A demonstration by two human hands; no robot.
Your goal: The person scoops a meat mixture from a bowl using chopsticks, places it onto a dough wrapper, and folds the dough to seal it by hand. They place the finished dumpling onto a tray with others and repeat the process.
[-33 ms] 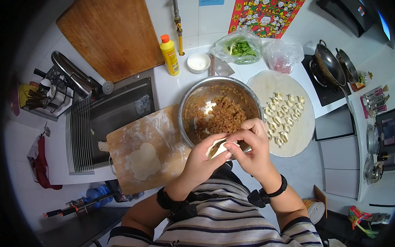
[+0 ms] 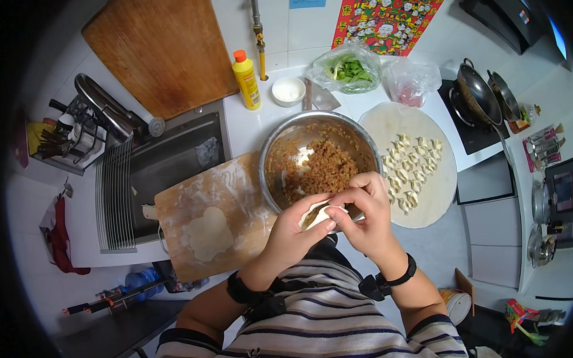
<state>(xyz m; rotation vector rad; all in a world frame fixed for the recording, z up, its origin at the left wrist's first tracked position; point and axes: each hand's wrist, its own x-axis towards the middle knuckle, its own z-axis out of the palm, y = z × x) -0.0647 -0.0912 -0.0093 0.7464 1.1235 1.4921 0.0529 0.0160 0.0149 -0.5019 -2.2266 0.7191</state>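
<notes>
Between both hands is a dumpling wrapper [image 2: 314,218], partly folded, with some brown filling showing inside. My left hand [image 2: 296,232] cups it from the left, thumb along its near edge. With thumb and fingers, my right hand [image 2: 367,223] pinches its right edge. Both hands are over the near rim of a steel bowl [image 2: 267,137] that holds brown minced filling [image 2: 330,168]. Several folded dumplings [image 2: 414,165] sit on a round pale board [image 2: 395,118] to the right. Left of the bowl, flat dough wrappers [image 2: 209,235] lie on a floured wooden board [image 2: 174,211].
Behind the bowl stand a yellow bottle [image 2: 246,82], a small white bowl [image 2: 288,92], a cleaver [image 2: 321,99] and a bag of greens [image 2: 349,69]. A sink [image 2: 190,135] is at the left, and a wok [image 2: 479,93] sits on the stove at the right.
</notes>
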